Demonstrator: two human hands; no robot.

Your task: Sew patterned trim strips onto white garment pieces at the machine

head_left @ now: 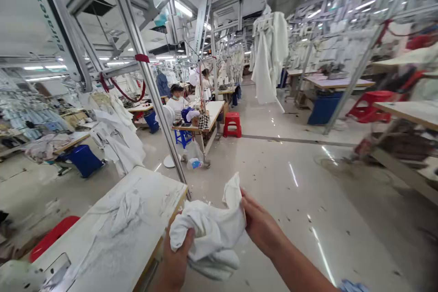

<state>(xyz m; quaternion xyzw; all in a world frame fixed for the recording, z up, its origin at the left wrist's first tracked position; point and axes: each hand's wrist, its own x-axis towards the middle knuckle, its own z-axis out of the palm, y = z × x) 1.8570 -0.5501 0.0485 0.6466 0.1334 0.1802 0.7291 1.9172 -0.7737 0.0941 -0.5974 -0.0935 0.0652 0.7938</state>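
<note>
A bunched white piece of cloth (pixel 212 228) hangs between my two hands, beside the right edge of the near table and above the floor. My left hand (pixel 176 251) grips its lower left side, with the thumb over a fold. On the other side, my right hand (pixel 260 223) pinches the cloth near a raised corner that points upward. The fingertips of my right hand are partly hidden behind the fabric. Whether the cloth is a whole garment or one part of it, I cannot tell.
The white sewing table (pixel 137 219) on my left carries a crumpled pale cloth (pixel 128 210) and part of a sewing machine (pixel 20 278). A metal post (pixel 143 73) rises at its far corner. White garments (pixel 270 50) hang ahead. A red stool (pixel 232 124) stands near a seated person (pixel 177 102).
</note>
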